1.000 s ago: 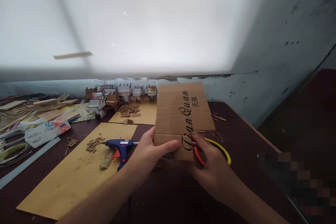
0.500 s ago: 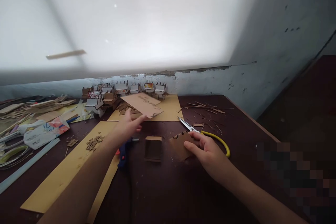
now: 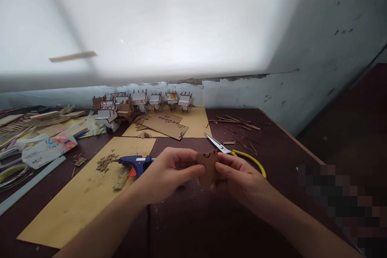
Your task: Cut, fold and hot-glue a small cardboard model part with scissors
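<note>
A small brown cardboard piece (image 3: 208, 171) with dark print along its top edge is held upright between both hands. My left hand (image 3: 173, 169) pinches its left edge between thumb and fingers. On its right edge my right hand (image 3: 238, 171) grips the same way. Behind the right hand lie yellow-handled scissors (image 3: 220, 144), blades partly open and pointing to the back left. A blue glue gun (image 3: 137, 163) with an orange trigger sits just beyond my left hand, nozzle to the left. The little cardboard box seen earlier is hidden behind my hands.
Small cardboard triangles (image 3: 106, 162) lie on a yellow sheet (image 3: 60, 209). A printed cardboard sheet (image 3: 166, 125) rests farther back, before several small cardboard models (image 3: 140, 100) along the wall. Thin cardboard strips (image 3: 232, 120) are scattered at the back right; tape rolls (image 3: 13, 177) at left.
My left hand has let the larger printed cardboard sheet drop onto the pile at the back. It has come back to the middle and taken hold of the cardboard piece with my right hand.
</note>
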The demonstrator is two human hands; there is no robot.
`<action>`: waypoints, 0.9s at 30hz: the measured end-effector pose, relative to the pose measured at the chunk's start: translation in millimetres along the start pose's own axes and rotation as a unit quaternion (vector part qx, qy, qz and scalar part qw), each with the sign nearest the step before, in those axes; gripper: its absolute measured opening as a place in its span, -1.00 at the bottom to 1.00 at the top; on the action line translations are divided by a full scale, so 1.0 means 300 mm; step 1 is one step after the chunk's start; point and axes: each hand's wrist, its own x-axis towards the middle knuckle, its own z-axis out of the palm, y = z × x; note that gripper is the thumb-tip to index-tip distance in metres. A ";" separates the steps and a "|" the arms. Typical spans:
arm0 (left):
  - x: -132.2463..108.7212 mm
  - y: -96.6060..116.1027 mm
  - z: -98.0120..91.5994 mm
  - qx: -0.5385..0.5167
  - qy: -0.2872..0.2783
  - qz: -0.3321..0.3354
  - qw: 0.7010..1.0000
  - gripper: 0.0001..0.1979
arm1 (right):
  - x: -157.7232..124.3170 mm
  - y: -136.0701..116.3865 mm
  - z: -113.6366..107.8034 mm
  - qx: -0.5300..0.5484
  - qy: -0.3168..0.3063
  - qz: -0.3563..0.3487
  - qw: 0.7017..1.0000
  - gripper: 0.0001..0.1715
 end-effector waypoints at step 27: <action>-0.020 0.002 -0.037 0.470 0.014 0.129 0.873 -0.84 | -0.004 -0.008 0.010 -0.260 0.010 -0.015 0.965 -0.57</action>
